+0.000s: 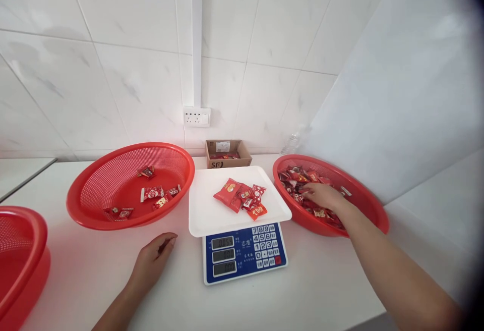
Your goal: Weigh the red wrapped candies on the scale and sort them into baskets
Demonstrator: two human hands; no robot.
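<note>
My left hand (154, 254) rests on the white table left of the scale, its fingers loosely curled together with nothing visible in them. In the right red basket (365, 215), my right hand (322, 195) reaches over a pile of small red wrapped candies (300, 174). Its fingers are stretched out and touch the packets; whether one is gripped is hard to make out. Between my hands stands a blue and white digital scale (245, 253). On its white tray (206, 205) lie a larger red packet (228, 195) and several small ones, including an orange-red packet (257, 212).
A left red basket (94, 179) has a few wrapped candies scattered inside. Another red basket (38, 240) is cut off at the left edge. Behind the scale sits an open cardboard box (229, 162) with red packets. A clear plastic bottle (291, 143) lies near the wall.
</note>
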